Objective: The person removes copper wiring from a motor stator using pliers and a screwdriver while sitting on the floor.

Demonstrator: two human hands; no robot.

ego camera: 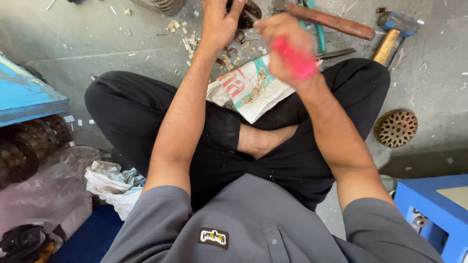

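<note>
I sit cross-legged on a grey concrete floor. My left hand [220,22] grips a dark round metal part [248,12] at the top of the view; most of that part is hidden by my fingers. My right hand [287,41] is closed around a tool with a pink-red handle [295,59], its tip pointing toward the dark part. Below both hands a white printed sack [251,87] lies over my leg, with wood-coloured chips scattered on it.
A wooden-handled tool [331,22], green-handled pliers [319,34] and a blue-headed hammer [392,31] lie at the top right. A round perforated metal disc [396,128] sits at right. Blue boxes [27,97] [434,209], stacked dark rings [29,146] and plastic bags [48,190] flank me.
</note>
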